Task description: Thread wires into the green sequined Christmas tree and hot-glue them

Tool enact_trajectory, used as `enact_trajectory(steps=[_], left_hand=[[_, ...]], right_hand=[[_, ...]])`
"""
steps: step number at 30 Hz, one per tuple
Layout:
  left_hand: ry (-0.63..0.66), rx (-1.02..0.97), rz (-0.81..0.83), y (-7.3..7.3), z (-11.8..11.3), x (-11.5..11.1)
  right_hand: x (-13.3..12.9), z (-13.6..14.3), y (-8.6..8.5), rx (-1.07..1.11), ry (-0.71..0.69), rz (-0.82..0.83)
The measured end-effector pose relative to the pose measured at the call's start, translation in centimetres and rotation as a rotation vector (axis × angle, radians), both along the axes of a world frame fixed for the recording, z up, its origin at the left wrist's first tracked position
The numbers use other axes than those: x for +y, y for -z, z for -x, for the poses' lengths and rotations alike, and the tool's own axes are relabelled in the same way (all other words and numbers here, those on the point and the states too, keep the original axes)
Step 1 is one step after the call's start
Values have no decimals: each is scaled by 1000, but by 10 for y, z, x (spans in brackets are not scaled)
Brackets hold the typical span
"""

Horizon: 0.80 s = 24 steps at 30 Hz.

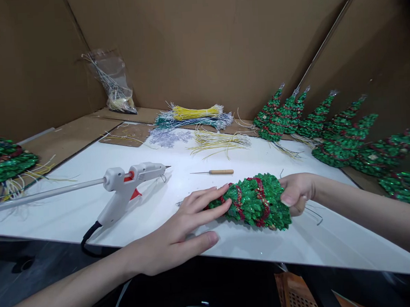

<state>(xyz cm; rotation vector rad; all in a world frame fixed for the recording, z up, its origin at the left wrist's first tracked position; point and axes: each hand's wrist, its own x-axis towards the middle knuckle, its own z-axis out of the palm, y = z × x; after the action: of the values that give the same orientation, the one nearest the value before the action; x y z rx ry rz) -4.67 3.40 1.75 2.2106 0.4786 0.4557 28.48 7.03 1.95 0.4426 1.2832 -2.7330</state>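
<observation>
A small green glittery artificial Christmas tree [250, 201] with red garland lies on its side on the white board, its tip to the left and its base to the right. My left hand [185, 232] rests on its narrower end, fingers stretched and spread, thumb apart. At the base my right hand [298, 192] is closed, pressed against the bottom edge; what its fingers pinch is hidden. Thin dark wire [314, 215] shows below the right hand. Beyond the tree lies an awl [221, 172] with a wooden handle.
A white glue gun [124, 190] stands at left with a long glue stick. Bundled wires [199, 111], loose yellow-white wires [221, 141] and clear snowflake pieces [170, 137] lie behind. More trees [345, 137] line the right; another tree [6, 159] is at left. Cardboard walls [199, 44] enclose the board.
</observation>
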Motion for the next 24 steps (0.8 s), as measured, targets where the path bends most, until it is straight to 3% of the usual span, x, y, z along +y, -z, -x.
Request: enact_trajectory(steps=[12, 24], left_hand=[[-14, 42, -8, 0, -1, -1], [-6, 32, -5, 2, 1, 0]], right_hand=[[2, 2, -1, -87, 3, -61], [-5, 5, 1, 21, 57, -72]])
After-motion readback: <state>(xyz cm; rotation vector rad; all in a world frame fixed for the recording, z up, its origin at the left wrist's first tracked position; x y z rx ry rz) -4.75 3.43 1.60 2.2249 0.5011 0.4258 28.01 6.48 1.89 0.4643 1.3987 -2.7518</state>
